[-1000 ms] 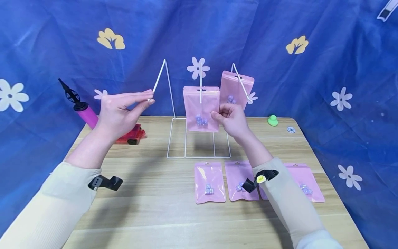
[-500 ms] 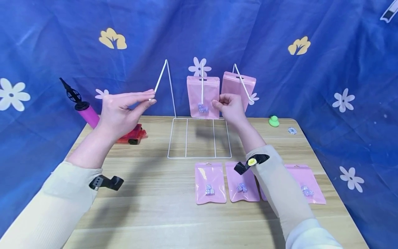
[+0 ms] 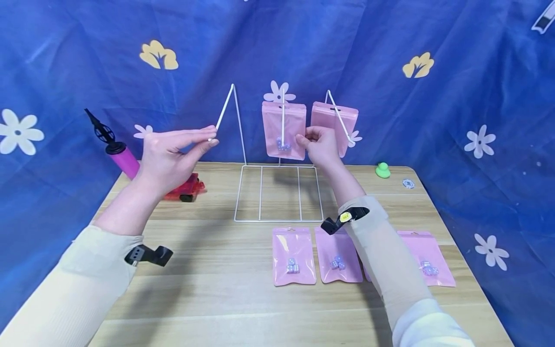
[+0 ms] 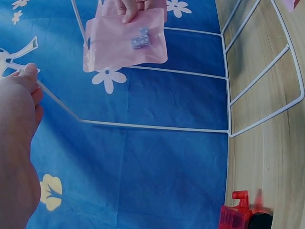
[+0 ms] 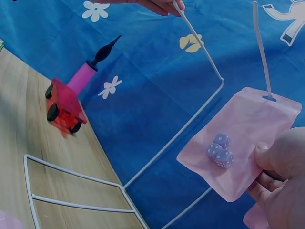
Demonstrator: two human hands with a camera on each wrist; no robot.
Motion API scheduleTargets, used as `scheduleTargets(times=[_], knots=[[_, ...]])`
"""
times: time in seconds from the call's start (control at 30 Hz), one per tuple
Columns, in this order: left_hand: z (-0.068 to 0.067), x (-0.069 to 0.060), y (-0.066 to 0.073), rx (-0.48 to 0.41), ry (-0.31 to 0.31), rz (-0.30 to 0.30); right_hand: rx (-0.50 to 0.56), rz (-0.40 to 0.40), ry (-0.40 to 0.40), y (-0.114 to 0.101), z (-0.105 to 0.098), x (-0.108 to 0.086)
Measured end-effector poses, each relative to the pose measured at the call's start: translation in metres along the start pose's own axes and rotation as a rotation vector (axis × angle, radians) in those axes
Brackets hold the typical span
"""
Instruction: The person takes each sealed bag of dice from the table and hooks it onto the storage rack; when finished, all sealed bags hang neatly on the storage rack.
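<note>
2 pale-sleeved arms (image 3: 86, 284) reach forward in my head view. On the wood-grain worktop (image 3: 217, 308) below, I count 3 glossy pink pouches (image 3: 294, 246) and a sliver of a 4th, beside the right arm's sleeve. Further in, the left hand (image 3: 171, 152) stretches its fingers above the thumb, grip pinched on the left prong (image 3: 224, 107) of a 3-pronged white wire rack (image 3: 277, 221). The right hand (image 3: 323, 147) has its grip clamped on the side edge of the hanging pouch (image 3: 270, 127), threaded on the middle prong (image 3: 283, 120), 3 lilac dice (image 5: 220, 151) inside. 1 more pouch (image 3: 323, 119) hangs rightward, before creased blue cloth (image 3: 195, 29).
</note>
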State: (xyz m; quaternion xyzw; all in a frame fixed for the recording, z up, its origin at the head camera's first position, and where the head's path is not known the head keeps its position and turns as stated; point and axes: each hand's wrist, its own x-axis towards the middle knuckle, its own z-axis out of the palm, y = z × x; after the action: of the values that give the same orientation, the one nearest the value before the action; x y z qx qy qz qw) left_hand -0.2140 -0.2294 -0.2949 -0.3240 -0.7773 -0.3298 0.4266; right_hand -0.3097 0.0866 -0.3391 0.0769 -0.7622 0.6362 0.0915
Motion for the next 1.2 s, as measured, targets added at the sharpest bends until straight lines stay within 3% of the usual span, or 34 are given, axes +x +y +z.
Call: scheduleTargets(times=[0.27, 0.53, 0.93, 1.2], knots=[[0.002, 0.000, 0.001, 0.004, 0.013, -0.006, -0.041, 0.006, -0.027, 0.001, -0.004, -0.003], [0.002, -0.001, 0.001, 0.007, 0.007, -0.005, -0.111, -0.044, -0.101, 0.003, -0.021, -0.015], [0.000, 0.001, 0.001, 0.012, -0.005, 0.022, -0.195, -0.125, -0.236, 0.004, -0.061, -0.057], [0.001, 0.002, 0.002, 0.005, 0.006, 0.019, -0.178, -0.094, -0.292, 0.006, -0.093, -0.089]])
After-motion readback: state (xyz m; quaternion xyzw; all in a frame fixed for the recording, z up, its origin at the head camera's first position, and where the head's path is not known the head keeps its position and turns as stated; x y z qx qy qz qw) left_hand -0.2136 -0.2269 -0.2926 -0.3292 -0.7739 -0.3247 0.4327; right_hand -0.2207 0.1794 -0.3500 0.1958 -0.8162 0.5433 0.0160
